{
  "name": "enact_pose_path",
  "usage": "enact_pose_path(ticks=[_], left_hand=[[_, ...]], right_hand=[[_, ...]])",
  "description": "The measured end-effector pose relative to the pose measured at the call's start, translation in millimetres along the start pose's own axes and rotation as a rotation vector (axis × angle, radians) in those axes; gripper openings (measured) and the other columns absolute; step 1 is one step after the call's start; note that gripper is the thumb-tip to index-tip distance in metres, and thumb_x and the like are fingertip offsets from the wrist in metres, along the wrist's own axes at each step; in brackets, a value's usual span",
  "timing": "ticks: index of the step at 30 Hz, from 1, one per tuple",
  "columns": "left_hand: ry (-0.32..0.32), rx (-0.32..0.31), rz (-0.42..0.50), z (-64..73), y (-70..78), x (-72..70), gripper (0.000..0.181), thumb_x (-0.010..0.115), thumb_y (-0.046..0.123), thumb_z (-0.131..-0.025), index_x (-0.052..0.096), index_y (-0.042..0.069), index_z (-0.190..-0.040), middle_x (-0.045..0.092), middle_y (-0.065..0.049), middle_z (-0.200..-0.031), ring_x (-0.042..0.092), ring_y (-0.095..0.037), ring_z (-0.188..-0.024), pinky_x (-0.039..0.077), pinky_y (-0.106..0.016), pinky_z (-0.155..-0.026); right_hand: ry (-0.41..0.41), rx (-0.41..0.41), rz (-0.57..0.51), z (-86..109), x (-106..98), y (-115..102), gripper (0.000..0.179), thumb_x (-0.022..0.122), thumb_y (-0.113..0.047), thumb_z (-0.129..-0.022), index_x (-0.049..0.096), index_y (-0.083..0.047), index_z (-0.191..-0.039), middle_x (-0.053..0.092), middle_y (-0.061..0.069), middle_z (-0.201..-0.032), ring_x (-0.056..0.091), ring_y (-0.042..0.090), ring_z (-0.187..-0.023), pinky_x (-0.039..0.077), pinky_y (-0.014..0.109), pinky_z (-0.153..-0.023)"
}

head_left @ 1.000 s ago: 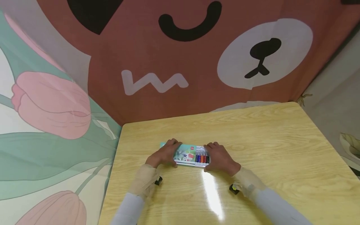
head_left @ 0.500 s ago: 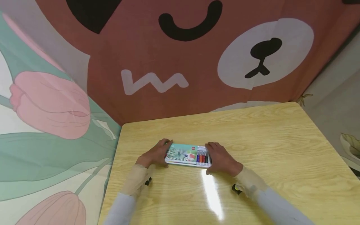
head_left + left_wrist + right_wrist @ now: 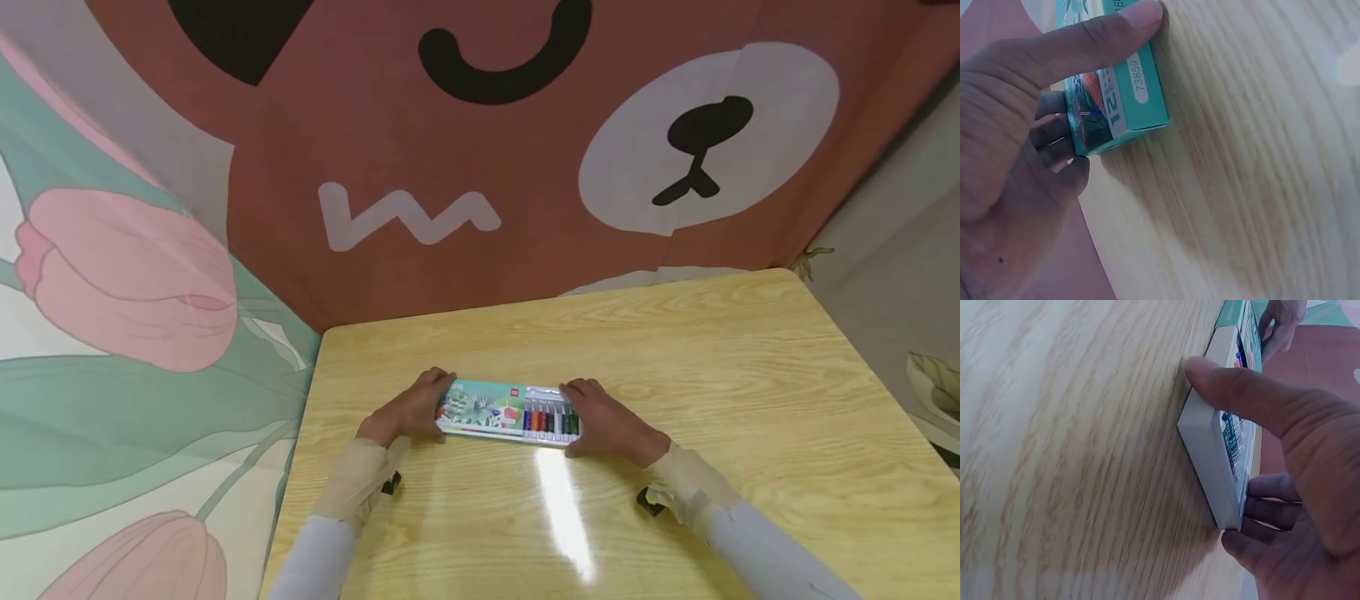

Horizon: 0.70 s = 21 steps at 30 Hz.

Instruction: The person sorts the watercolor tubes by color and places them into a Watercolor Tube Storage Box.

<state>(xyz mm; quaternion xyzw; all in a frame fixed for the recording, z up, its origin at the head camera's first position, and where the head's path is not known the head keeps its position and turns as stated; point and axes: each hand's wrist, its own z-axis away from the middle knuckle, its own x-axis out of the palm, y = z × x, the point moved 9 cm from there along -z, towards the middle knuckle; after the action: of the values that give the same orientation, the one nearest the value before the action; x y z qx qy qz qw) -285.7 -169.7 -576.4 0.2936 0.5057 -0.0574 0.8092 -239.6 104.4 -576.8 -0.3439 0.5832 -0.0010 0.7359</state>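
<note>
A flat paint set box lies lengthwise at the wooden tabletop in the head view. Its left part is green with a leafy print; the right part is white and shows a row of coloured paint tubes. My left hand grips the green end, thumb on the near side and fingers on the far side. In the left wrist view the thumb crosses the green side, near a printed number. My right hand holds the white end between thumb and fingers, covering its far right edge.
The wooden table extends to the right and toward me, with a bright reflection in front of the box. A brown bear-print cloth hangs behind it, and a tulip-print cloth on the left. Small black wrist cameras sit under both wrists.
My hands have moved apart, the left one leftward first, then the right one rightward. More of the green print and more tubes now show between them.
</note>
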Motion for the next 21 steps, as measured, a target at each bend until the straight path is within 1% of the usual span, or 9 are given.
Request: enact_pose_path(ticks=[3, 5, 8, 10, 13, 17, 21], left_hand=[[0.004, -0.001, 0.005, 1.2, -1.4, 0.4, 0.116, 0.096, 0.024, -0.071, 0.026, 0.004, -0.162, 0.034, -0.014, -0.156, 0.040, -0.028, -0.140, 0.048, -0.042, -0.111], [0.007, -0.004, 0.007, 2.0, -1.7, 0.2, 0.115, 0.096, 0.023, -0.071, 0.026, 0.004, -0.162, 0.034, -0.013, -0.156, 0.041, -0.028, -0.140, 0.049, -0.043, -0.110], [0.005, -0.001, 0.021, 3.0, 0.7, 0.4, 0.114, 0.095, 0.023, -0.072, 0.027, 0.004, -0.162, 0.034, -0.013, -0.156, 0.041, -0.028, -0.140, 0.049, -0.044, -0.109], [0.008, 0.012, 0.032, 3.0, 3.8, 0.8, 0.113, 0.095, 0.023, -0.072, 0.028, 0.003, -0.161, 0.034, -0.014, -0.155, 0.042, -0.029, -0.139, 0.050, -0.044, -0.108], [0.012, 0.029, 0.038, 2.2, 8.1, 2.7, 0.114, 0.095, 0.025, -0.072, 0.028, 0.003, -0.161, 0.035, -0.014, -0.154, 0.044, -0.029, -0.137, 0.051, -0.044, -0.107], [0.014, 0.017, 0.026, 0.7, 10.7, 5.4, 0.116, 0.095, 0.028, -0.072, 0.026, 0.005, -0.162, 0.035, -0.012, -0.154, 0.046, -0.026, -0.136, 0.052, -0.041, -0.105], [0.013, 0.015, 0.049, -0.7, 14.9, 7.2, 0.116, 0.095, 0.027, -0.072, 0.026, 0.005, -0.162, 0.035, -0.012, -0.154, 0.046, -0.026, -0.135, 0.053, -0.041, -0.103]], right_hand=[[0.008, 0.009, -0.006, -1.8, -1.5, -2.6, 0.109, 0.097, -0.032, -0.064, 0.043, 0.009, -0.149, 0.050, 0.023, -0.146, 0.047, 0.036, -0.133, 0.047, 0.048, -0.111], [0.021, 0.002, 0.009, -3.6, -2.2, -5.9, 0.108, 0.097, -0.033, -0.063, 0.045, 0.010, -0.148, 0.051, 0.024, -0.144, 0.048, 0.037, -0.132, 0.048, 0.048, -0.110], [0.034, -0.015, 0.031, -7.5, -1.4, -11.5, 0.109, 0.097, -0.036, -0.062, 0.047, 0.010, -0.147, 0.053, 0.024, -0.143, 0.050, 0.036, -0.129, 0.050, 0.046, -0.108], [0.038, -0.027, 0.045, -10.0, -0.2, -14.9, 0.109, 0.097, -0.037, -0.062, 0.047, 0.010, -0.146, 0.053, 0.024, -0.142, 0.051, 0.036, -0.126, 0.051, 0.046, -0.105], [0.039, -0.026, 0.028, -12.7, 1.2, -18.2, 0.109, 0.097, -0.037, -0.062, 0.047, 0.010, -0.146, 0.053, 0.023, -0.142, 0.051, 0.034, -0.125, 0.051, 0.045, -0.104], [0.039, -0.030, -0.004, -16.5, 2.0, -22.2, 0.109, 0.098, -0.035, -0.062, 0.047, 0.010, -0.146, 0.053, 0.023, -0.144, 0.050, 0.034, -0.126, 0.051, 0.045, -0.104], [0.030, -0.031, -0.020, -20.8, 4.9, -25.1, 0.109, 0.098, -0.035, -0.063, 0.046, 0.010, -0.147, 0.052, 0.023, -0.145, 0.050, 0.034, -0.126, 0.051, 0.045, -0.103]])
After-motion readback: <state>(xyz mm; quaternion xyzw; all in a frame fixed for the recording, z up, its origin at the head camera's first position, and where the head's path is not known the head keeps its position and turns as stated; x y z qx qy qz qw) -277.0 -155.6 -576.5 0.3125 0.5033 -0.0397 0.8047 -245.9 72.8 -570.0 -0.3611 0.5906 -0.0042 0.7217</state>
